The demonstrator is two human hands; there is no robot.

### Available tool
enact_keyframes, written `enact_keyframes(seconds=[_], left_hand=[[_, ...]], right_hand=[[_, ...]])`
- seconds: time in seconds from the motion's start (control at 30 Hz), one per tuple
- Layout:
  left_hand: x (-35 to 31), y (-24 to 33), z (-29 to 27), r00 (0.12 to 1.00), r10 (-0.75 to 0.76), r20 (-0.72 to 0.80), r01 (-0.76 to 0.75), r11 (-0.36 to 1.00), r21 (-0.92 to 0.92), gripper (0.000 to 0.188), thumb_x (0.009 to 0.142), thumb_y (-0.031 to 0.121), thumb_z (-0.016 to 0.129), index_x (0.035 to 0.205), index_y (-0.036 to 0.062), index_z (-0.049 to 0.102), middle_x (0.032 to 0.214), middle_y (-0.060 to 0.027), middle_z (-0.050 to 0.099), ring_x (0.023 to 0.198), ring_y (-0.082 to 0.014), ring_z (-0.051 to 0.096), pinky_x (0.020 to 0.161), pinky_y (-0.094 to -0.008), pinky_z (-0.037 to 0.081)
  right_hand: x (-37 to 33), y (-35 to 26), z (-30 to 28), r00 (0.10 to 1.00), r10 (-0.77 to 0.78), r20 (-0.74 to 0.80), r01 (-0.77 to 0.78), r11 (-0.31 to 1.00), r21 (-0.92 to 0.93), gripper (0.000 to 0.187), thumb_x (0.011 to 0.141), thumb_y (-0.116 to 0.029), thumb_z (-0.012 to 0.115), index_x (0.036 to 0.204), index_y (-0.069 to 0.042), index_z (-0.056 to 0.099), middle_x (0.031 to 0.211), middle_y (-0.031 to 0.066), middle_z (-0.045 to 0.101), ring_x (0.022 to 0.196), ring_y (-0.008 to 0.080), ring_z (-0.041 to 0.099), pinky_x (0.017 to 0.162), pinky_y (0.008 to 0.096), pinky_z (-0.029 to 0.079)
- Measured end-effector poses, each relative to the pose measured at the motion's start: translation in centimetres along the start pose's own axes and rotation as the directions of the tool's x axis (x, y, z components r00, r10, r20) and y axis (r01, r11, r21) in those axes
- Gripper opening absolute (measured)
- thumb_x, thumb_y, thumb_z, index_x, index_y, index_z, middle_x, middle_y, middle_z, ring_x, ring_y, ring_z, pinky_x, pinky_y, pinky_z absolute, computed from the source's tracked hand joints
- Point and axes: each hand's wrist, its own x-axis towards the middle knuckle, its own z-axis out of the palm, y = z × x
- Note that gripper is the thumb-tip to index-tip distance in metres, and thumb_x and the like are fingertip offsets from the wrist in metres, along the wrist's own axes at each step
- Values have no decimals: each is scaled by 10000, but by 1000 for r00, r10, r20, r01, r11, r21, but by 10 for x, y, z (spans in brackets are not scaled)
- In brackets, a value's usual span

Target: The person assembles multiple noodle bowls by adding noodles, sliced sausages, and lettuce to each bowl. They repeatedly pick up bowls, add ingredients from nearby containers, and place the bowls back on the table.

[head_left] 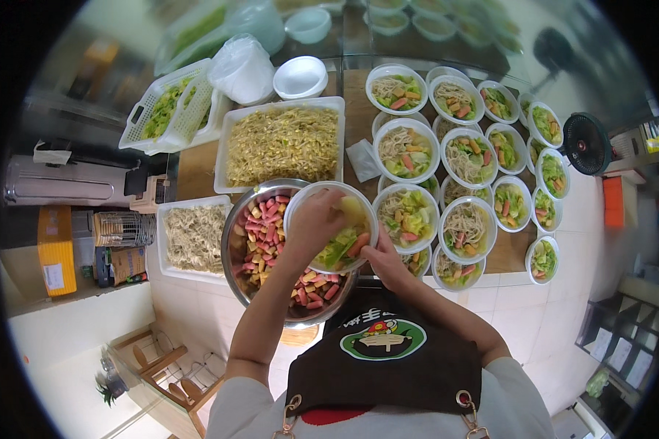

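Observation:
A round white plastic bowl [374, 217] is held over the right part of a steel basin [233, 273]. My right hand [385, 257] grips its right rim, thumb at the edge and fingers mostly hidden beneath. Inside it lie green lettuce [334, 251] and a pink sausage piece [358, 244]. My left hand [315, 225] reaches into this bowl with curled fingers; their tips are blurred, and what they pinch cannot be made out. The basin holds many pink sausage pieces [265, 235] mixed with yellow-brown chunks.
Bean sprouts [282, 145] fill a white tray behind the basin; pale shredded noodle-like food [195, 238] fills another at left. A white basket [186, 110] of greens and stacked empty bowls [300, 77] stand farther back. Filled, partly stacked bowls [407, 214] crowd the right side.

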Motion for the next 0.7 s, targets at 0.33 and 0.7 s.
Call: enact_keyframes(seconds=[0.33,0.7], left_hand=[[4,9,-44,962,-168,-216,80,929,-362,204,772,-17,573,965,42,543,830,-48,581,714,-125,548,630,-231,454],[4,13,5,996,-57,-63,65,990,126,362,743,128,635,1065,33,500,944,-146,561,850,-291,560,774,-352,455]], right_hand=[[6,-16,6,999,-49,11,48,998,50,529,724,31,435,1236,-31,319,1009,66,489,897,134,516,743,252,478],[6,-14,7,999,-22,41,19,998,65,583,760,34,447,1310,-71,285,1002,47,520,851,123,538,715,245,479]])
